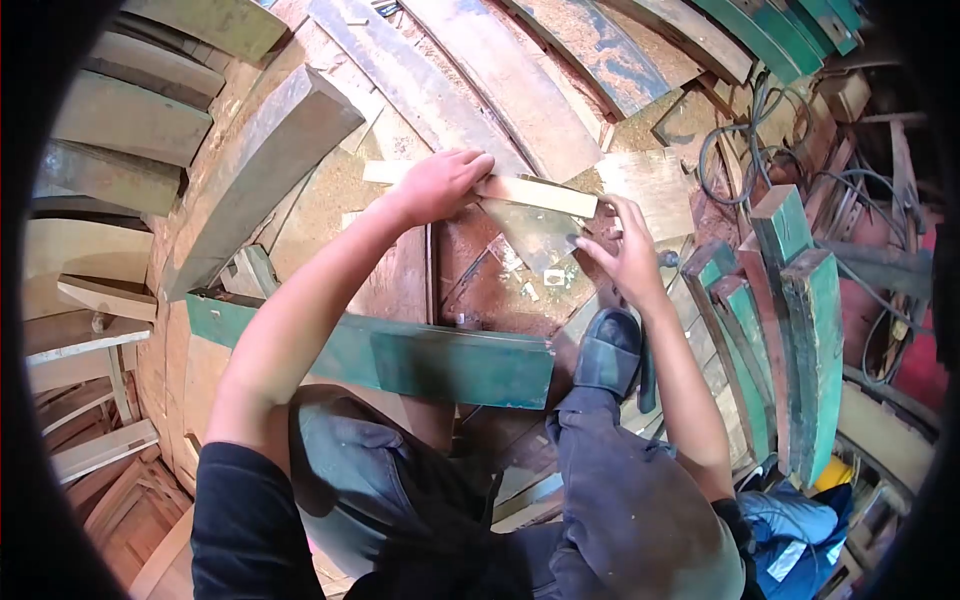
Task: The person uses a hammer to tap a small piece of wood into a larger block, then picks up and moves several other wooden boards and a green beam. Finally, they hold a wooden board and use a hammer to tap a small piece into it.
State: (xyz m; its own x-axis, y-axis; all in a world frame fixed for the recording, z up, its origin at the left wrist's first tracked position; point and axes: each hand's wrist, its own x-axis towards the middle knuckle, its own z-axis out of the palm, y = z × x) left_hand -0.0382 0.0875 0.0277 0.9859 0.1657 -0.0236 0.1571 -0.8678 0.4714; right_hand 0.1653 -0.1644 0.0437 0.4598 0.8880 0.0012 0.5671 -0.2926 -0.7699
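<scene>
Head cam: pale wood strip (545, 194) is up in both hands, running crosswise above the debris-covered ground (480, 285), tilted slightly down toward its right end. Left hand (443, 186) is closed over the strip, left of its middle, with a short length sticking out past the wrist side. Right hand (628, 255) is spread, fingers at the strip's right end, thumb well apart from them and below the strip; can't tell how firm the contact is. Nearer the body, green board (460, 365) lies crosswise in front of the knees, sandal (608, 352) just beside its right end. Grey beam (262, 175) slants at left; long planks (500, 85) lie beyond the hands. At right, green-faced timbers (815, 350), cables (745, 150) behind them.
</scene>
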